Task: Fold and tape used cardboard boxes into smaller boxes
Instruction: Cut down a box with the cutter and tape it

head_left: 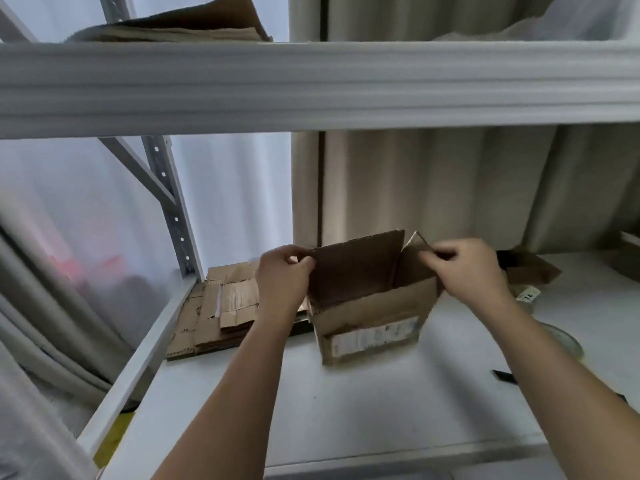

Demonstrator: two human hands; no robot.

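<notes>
At the left of the shelf [242, 410], against the upright post [173, 216], a pile of flattened cardboard pieces [221, 306] is seen lying flat; whether these are finished work or stock waiting to be folded cannot be told. Just right of it, the left hand [282, 282] is held at the left end of the tall back flap [356, 265] of an open cardboard box [374, 320], the flap's corner being pinched between thumb and curled fingers. The box is stood upright near the middle of the shelf, its mouth open and its dark inside visible; its brown walls look worn, and a pale, scuffed label [375, 336] is carried on the near face. The right side flap [417, 244] is raised and is pinched at its upper edge by the right hand [464, 268], fingers curled round it. The task is judged to be at an early-to-middle stage for this box: the body is formed, but the top flaps are not yet folded down and no fresh tape can be made out across them. Further right, what looks like a roll of tape [564, 341] and a dark tool [505, 375] are lying on the shelf, so closing and taping are taken to remain.
</notes>
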